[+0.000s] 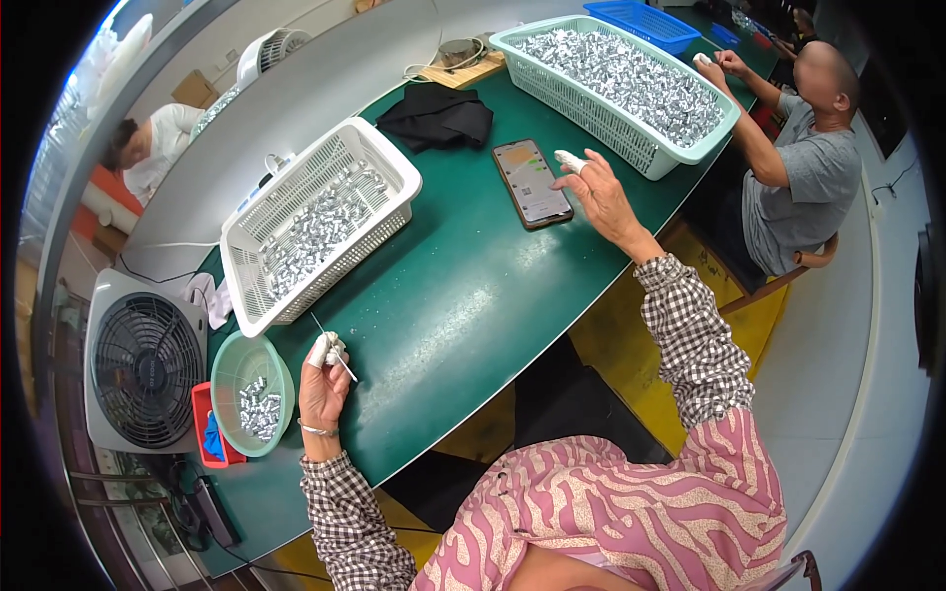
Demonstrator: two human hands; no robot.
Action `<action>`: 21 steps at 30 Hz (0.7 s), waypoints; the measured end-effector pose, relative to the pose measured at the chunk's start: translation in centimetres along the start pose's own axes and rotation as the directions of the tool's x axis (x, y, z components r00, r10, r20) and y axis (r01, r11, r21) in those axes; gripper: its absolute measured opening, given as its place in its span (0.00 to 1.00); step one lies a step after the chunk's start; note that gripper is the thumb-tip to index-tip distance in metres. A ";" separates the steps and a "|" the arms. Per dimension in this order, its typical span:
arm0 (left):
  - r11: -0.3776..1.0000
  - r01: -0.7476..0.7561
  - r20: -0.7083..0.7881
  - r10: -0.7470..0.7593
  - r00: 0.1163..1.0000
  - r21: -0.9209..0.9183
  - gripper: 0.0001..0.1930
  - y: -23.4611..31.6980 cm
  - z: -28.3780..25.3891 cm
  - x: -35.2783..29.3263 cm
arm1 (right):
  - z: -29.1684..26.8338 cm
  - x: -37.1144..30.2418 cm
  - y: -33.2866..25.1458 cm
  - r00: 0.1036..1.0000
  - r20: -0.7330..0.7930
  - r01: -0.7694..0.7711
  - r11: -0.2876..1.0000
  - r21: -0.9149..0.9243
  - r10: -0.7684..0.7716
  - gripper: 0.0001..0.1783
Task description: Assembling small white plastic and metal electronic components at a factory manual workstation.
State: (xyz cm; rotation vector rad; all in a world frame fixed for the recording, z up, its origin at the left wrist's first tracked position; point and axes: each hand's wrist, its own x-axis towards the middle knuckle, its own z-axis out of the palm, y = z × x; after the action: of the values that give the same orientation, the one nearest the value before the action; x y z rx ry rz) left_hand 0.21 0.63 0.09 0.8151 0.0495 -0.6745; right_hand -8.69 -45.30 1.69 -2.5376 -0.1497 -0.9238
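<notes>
My left hand (323, 382) is closed around a thin metal rod (349, 372), with white wraps on its fingertips. It is above the green table, beside a pale green round bowl (225, 374) that holds small silver metal pieces (259, 408). At the right edge of a smartphone (533, 184) with a lit screen, my right hand (603, 197) has its fingers apart and holds nothing. One fingertip on it is wrapped in white, and another finger reaches the screen's edge; whether it touches is unclear. Checked sleeves cover both forearms.
A white basket (406, 202) and a larger pale green basket (591, 113) hold many silver pieces. Black cloth (437, 115) lies between them. A fan (148, 369) and red tray (200, 402) stand at left. A co-worker (803, 167) sits at right; another person (158, 148) is beyond the partition.
</notes>
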 end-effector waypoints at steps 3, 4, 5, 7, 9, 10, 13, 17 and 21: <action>1.000 -0.001 0.017 0.001 1.000 0.005 0.09 0.0 -0.1 0.1 | 0.1 0.6 0.3 0.999 -0.040 -0.002 1.000 0.010 0.002 0.15; 1.000 0.000 0.026 0.000 1.000 0.009 0.09 0.0 -0.1 0.1 | 0.2 0.7 0.4 0.997 -0.077 -0.007 0.999 0.036 0.010 0.13; 1.000 -0.001 0.027 0.001 1.000 0.008 0.09 0.0 -0.1 0.1 | 0.4 0.7 0.5 0.993 -0.113 -0.012 0.998 0.063 0.019 0.13; 1.000 -0.003 0.018 0.003 1.000 0.018 0.09 -0.1 0.0 0.1 | 0.7 0.6 1.0 0.998 -0.043 -0.042 0.999 0.032 0.043 0.14; 1.000 -0.007 0.011 0.007 1.000 0.022 0.09 -0.1 0.0 0.0 | 1.0 0.7 1.0 0.990 0.095 -0.099 0.995 -0.031 0.101 0.16; 1.000 -0.006 0.010 0.006 1.000 0.022 0.09 0.0 0.1 0.0 | 1.2 0.8 0.9 0.990 0.097 -0.097 0.995 -0.030 0.099 0.16; 1.000 -0.005 0.006 0.005 1.000 0.020 0.10 0.0 0.2 -0.1 | 1.6 0.9 0.7 0.997 0.008 -0.073 0.996 0.042 0.072 0.15; 0.999 -0.014 0.005 0.013 1.000 0.029 0.10 0.0 0.1 -0.1 | 2.3 1.6 0.9 0.997 0.066 -0.030 0.998 0.055 0.026 0.14; 1.000 0.002 0.015 -0.003 1.000 0.025 0.10 -0.1 0.3 -0.1 | 4.1 3.7 2.3 0.997 0.054 -0.052 0.991 -0.120 0.059 0.14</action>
State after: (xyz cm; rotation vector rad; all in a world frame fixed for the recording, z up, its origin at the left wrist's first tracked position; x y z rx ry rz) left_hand 0.05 0.39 0.26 0.8334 0.0282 -0.6846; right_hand -2.86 -45.76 0.44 -2.6645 -0.0423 -0.8626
